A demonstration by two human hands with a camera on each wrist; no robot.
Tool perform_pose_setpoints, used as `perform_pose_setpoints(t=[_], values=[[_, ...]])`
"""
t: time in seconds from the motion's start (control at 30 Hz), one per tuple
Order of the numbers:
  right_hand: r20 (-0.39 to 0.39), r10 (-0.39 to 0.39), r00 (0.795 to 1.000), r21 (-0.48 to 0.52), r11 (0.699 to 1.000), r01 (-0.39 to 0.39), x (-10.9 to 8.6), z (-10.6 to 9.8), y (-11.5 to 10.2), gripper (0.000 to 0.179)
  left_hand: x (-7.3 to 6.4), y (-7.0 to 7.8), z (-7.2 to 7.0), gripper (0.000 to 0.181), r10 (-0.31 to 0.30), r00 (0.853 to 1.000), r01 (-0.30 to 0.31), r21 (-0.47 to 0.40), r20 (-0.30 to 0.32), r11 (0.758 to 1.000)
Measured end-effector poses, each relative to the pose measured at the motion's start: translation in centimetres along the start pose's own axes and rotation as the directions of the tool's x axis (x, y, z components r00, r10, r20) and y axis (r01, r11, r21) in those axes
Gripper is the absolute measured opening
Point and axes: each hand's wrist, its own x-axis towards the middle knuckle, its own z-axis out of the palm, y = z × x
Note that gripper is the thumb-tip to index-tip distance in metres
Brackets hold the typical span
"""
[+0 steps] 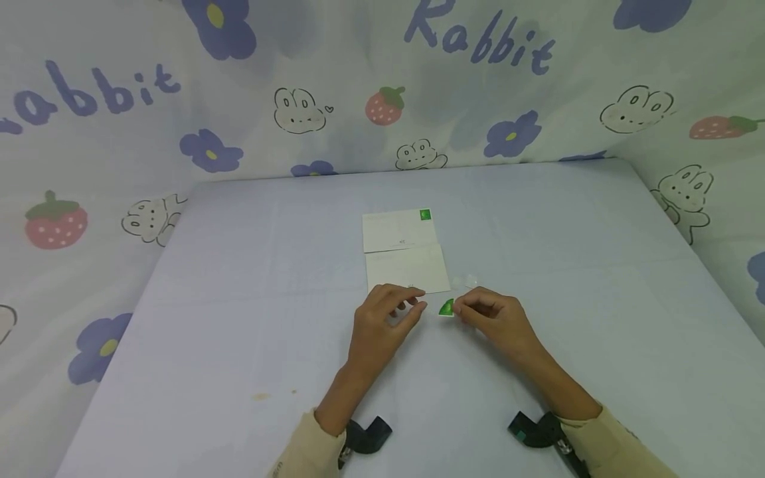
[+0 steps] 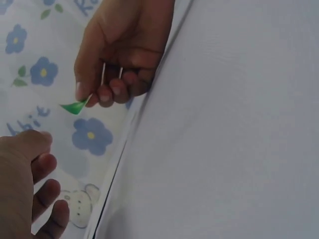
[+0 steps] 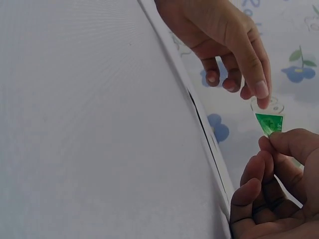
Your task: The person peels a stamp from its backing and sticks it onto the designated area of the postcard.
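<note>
Between thumb and forefinger, my right hand [image 1: 499,322] pinches a small green stamp [image 1: 447,308] by one edge. A printed green face with a pale border shows on the stamp [image 3: 269,122] in the right wrist view. Just to its left, my left hand [image 1: 381,325] has loosely bent fingers with nothing between them. In the right wrist view the left fingertips [image 3: 261,89] come close above the stamp's free edge. Beyond the hands lies a white envelope [image 1: 406,267], its near edge partly behind the left fingers.
A second white envelope [image 1: 394,231] lies farther back, with a green stamp [image 1: 425,214] in its upper right corner. A small transparent piece [image 1: 471,281] rests on the white table [image 1: 239,265] beyond the right hand. A printed curtain [image 1: 346,60] hangs behind the table.
</note>
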Motion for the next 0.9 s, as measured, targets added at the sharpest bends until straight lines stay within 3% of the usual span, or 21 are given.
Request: perform_pose_setpoints(t=[0.53, 0.9], values=[[0.005, -0.005, 1.000, 0.010, 1.000, 0.005, 0.0, 0.0, 0.3, 0.007, 0.4, -1.8, -1.2, 0.019, -0.106, 0.994, 0.106, -0.003, -0.038, 0.994], [0.001, 0.025, 1.000, -0.003, 1.000, -0.025, 0.0, 0.1, 0.0, 0.007, 0.9, -2.7, -1.9, 0.019, -0.102, 0.993, 0.105, 0.043, -0.062, 0.994]])
